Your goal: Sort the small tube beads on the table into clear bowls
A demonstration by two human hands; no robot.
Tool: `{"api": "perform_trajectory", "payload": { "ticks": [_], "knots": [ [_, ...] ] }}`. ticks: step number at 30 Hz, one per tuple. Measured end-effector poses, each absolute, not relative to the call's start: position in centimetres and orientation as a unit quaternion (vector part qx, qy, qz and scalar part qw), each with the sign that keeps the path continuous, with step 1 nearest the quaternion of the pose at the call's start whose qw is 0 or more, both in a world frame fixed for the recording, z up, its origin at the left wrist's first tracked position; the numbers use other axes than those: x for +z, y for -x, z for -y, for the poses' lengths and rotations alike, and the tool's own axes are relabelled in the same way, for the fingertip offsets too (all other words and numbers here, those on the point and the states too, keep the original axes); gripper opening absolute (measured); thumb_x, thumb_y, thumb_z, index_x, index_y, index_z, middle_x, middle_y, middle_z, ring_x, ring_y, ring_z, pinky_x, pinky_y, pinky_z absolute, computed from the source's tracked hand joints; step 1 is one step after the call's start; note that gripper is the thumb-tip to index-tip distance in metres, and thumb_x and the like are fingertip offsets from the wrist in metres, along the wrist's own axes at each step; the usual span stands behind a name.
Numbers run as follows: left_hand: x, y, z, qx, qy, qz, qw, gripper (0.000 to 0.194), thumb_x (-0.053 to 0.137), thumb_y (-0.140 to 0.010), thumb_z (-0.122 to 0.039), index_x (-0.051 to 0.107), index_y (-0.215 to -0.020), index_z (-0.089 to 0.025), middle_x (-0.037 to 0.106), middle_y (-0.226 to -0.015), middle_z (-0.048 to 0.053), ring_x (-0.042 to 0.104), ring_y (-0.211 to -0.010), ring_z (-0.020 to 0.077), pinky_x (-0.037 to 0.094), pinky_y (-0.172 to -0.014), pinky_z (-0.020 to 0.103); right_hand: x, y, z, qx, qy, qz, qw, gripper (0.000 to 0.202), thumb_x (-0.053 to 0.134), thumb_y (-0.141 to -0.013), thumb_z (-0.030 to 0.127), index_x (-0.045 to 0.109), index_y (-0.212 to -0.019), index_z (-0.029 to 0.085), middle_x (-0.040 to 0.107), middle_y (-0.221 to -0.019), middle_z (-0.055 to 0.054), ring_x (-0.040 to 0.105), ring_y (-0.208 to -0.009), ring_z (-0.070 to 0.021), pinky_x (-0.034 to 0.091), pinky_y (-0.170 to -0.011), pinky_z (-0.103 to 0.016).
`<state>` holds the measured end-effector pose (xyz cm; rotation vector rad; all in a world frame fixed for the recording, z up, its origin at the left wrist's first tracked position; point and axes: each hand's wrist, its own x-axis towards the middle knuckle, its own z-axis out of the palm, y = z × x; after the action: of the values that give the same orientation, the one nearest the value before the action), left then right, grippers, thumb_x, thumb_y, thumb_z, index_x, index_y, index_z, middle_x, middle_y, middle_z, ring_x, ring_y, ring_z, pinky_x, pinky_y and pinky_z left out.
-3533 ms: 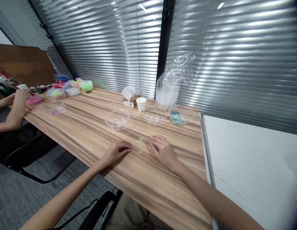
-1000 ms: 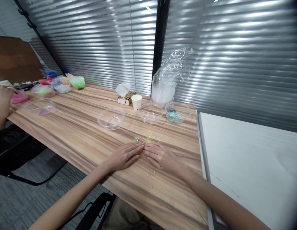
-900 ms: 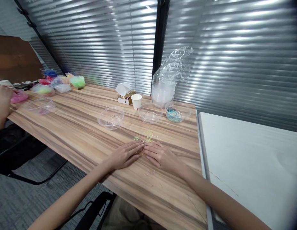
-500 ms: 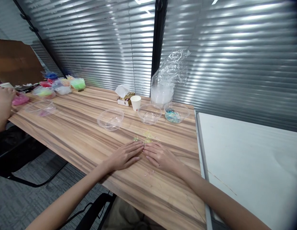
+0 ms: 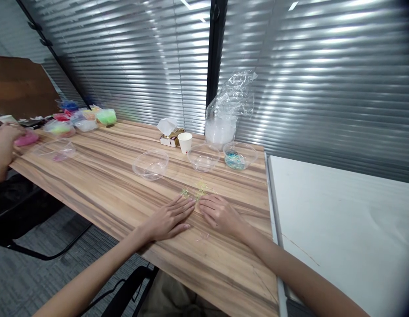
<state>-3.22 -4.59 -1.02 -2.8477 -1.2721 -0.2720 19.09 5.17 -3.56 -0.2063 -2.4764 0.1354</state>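
My left hand [image 5: 171, 219] lies palm down on the wooden table [image 5: 125, 198], its fingers stretched forward and the thumb apart. My right hand [image 5: 220, 215] rests just beside it, palm down, its fingers extended but slightly bent. Between and beyond the fingertips is a small loose heap of thin, shiny yellow strands [image 5: 202, 189]. Greenish strands [image 5: 185, 192] lie ahead of my left fingers. A few pale pink strands [image 5: 203, 237] are on the wood nearer to me. What lies under the fingers is hidden.
Clear plastic bowls [image 5: 133, 166] stand beyond my hands; one holds blue-green strands [image 5: 235, 161]. Behind are a paper cup [image 5: 185, 143], a tissue box [image 5: 171, 138] and bagged stacked bowls [image 5: 220, 132]. Another person's hand [image 5: 8, 132] is at far left, near a pink bag [image 5: 26, 138]. A white board [image 5: 339, 211] adjoins the right edge.
My right fingers have bent a little and drawn slightly apart from my left fingertips. The whole view has shifted a little.
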Motion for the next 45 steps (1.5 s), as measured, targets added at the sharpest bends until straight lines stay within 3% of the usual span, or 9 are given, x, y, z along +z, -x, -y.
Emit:
{"api": "perform_trajectory", "payload": {
  "ticks": [8,17,29,39,45],
  "knots": [
    [-0.8,1.8,6.3,-0.067,0.896,0.440,0.006,0.062,0.035,-0.100,-0.041,0.013,-0.150,-0.012,0.030,-0.149,0.018,0.024,-0.140,0.0253,0.013,-0.117,0.048,-3.5,-19.2,-5.1,0.059,0.072,0.940,0.328,0.021,0.050,-0.090,0.010,0.064,-0.105,0.013,0.070,-0.103,-0.010,0.061,-0.103,-0.0241,0.048,-0.093,-0.042],
    [-0.4,3.8,6.2,-0.113,0.847,0.519,0.009,0.062,0.024,-0.103,-0.037,-0.012,-0.149,-0.017,0.030,-0.150,0.015,0.032,-0.138,0.0211,0.014,-0.117,0.048,-3.8,-19.1,-5.2,0.063,0.075,0.940,0.327,0.020,0.050,-0.090,0.009,0.065,-0.101,0.014,0.070,-0.101,-0.009,0.061,-0.103,-0.0235,0.049,-0.093,-0.041],
    [-1.1,1.8,5.9,-0.094,0.878,0.468,-0.007,0.061,0.032,-0.102,-0.035,0.002,-0.151,-0.015,0.039,-0.145,0.015,0.031,-0.138,0.0218,0.015,-0.118,0.047,-3.5,-19.1,-5.1,0.054,0.076,0.938,0.334,0.020,0.049,-0.090,0.008,0.065,-0.100,0.014,0.070,-0.097,-0.009,0.062,-0.100,-0.0230,0.050,-0.091,-0.040],
    [-0.4,-1.3,8.2,-0.053,0.903,0.427,-0.014,0.066,0.036,-0.099,-0.043,0.010,-0.149,-0.007,0.032,-0.147,0.020,0.025,-0.140,0.0269,0.016,-0.117,0.047,-3.0,-19.4,-5.2,0.074,0.109,0.932,0.337,0.021,0.049,-0.089,0.009,0.066,-0.100,0.016,0.070,-0.100,-0.009,0.061,-0.103,-0.0241,0.050,-0.092,-0.042],
    [0.6,-2.3,9.2,-0.053,0.921,0.379,-0.071,0.070,0.034,-0.099,-0.043,0.000,-0.150,-0.007,0.025,-0.151,0.018,0.019,-0.142,0.0240,0.013,-0.118,0.043,-3.0,-19.4,-5.5,0.100,0.183,0.907,0.365,0.022,0.048,-0.091,0.011,0.066,-0.103,0.017,0.069,-0.102,-0.010,0.060,-0.103,-0.0244,0.051,-0.091,-0.044]
  ]
}}
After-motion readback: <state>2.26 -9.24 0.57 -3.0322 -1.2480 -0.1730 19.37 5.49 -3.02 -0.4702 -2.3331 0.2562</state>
